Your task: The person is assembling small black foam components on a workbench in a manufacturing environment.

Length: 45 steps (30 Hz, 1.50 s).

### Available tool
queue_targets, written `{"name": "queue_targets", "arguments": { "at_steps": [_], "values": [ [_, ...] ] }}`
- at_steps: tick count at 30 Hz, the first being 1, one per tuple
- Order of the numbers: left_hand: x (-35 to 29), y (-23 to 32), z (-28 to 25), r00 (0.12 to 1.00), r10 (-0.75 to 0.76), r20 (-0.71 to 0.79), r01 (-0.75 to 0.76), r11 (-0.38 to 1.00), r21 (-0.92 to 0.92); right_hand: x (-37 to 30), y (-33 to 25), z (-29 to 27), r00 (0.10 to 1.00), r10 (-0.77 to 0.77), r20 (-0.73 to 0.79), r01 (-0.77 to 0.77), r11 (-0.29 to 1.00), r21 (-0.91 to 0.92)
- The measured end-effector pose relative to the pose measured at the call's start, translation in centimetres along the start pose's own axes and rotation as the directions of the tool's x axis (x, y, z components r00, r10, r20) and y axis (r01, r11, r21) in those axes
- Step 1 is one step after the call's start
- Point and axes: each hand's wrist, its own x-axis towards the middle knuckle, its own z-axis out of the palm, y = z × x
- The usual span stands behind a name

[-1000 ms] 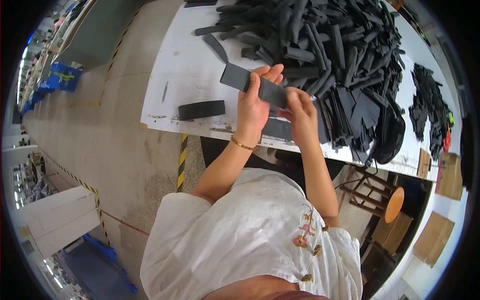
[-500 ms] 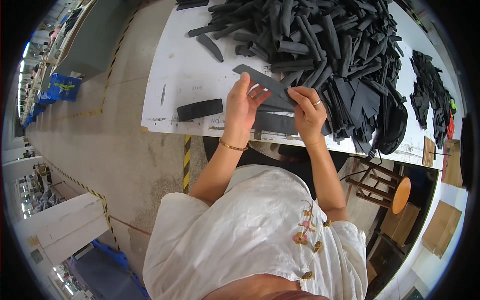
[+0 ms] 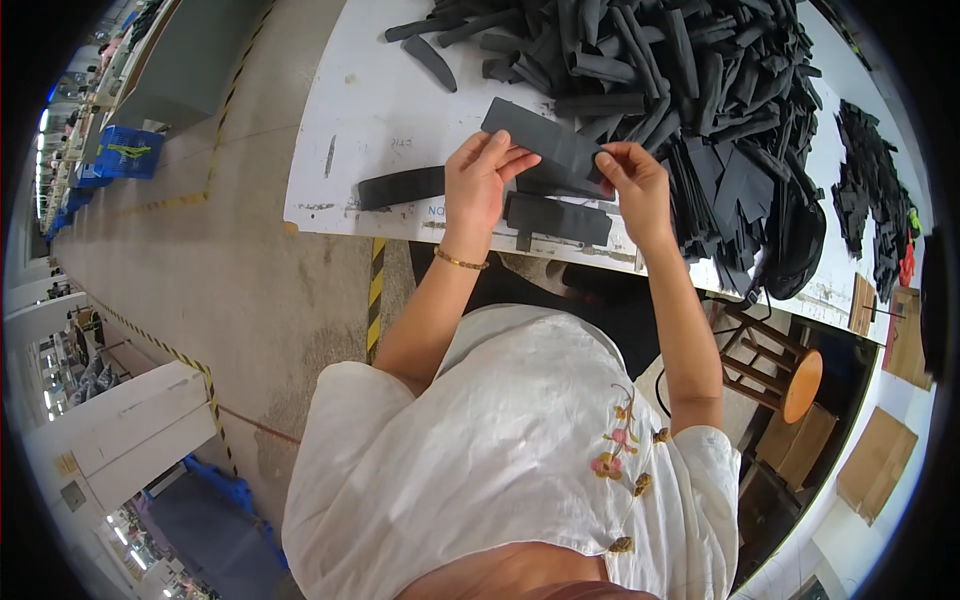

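Above the table's near edge, a dark grey rectangular strip of fabric-like material (image 3: 542,138) is stretched between my hands, slanting down to the right, its broad face showing. My left hand (image 3: 476,183) pinches its lower left edge, thumb on top and the other fingers partly behind it. At the right end, my right hand (image 3: 638,183) grips the corner between thumb and bent fingers. Below the strip, one flat dark piece (image 3: 560,218) lies on the table, and another dark piece (image 3: 402,187) lies left of my left hand, which covers its right end.
A big heap of curled dark pieces (image 3: 690,70) covers the back of the white table (image 3: 330,110). Flat pieces (image 3: 715,210) are bunched at the right, beside a black bag (image 3: 797,240). A wooden stool (image 3: 800,385) stands at the right; a blue crate (image 3: 128,152) is far left.
The strip has tilted so that more of its broad face shows. My right hand has moved a little to the right, and the flat piece below is less covered. The view has shifted slightly.
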Motion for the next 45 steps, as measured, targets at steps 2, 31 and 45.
{"name": "queue_targets", "arguments": {
  "at_steps": [2,31,45],
  "values": [
    [0.2,0.4,0.1,0.998,-0.053,-0.031,0.053,0.998,-0.021,0.3,0.1,-0.9,1.0,-0.013,-0.016,0.012,0.999,-0.047],
    [27.0,3.9,-11.2,0.935,0.259,-0.243,0.061,0.557,0.828,0.7,4.6,-13.9,0.929,-0.368,-0.031,-0.038,-0.013,-0.999],
    [9.7,3.5,-5.3,0.993,-0.076,-0.094,0.074,0.997,-0.02,-1.5,2.4,-15.2,0.913,-0.386,0.13,0.207,0.165,-0.964]
  ]
}}
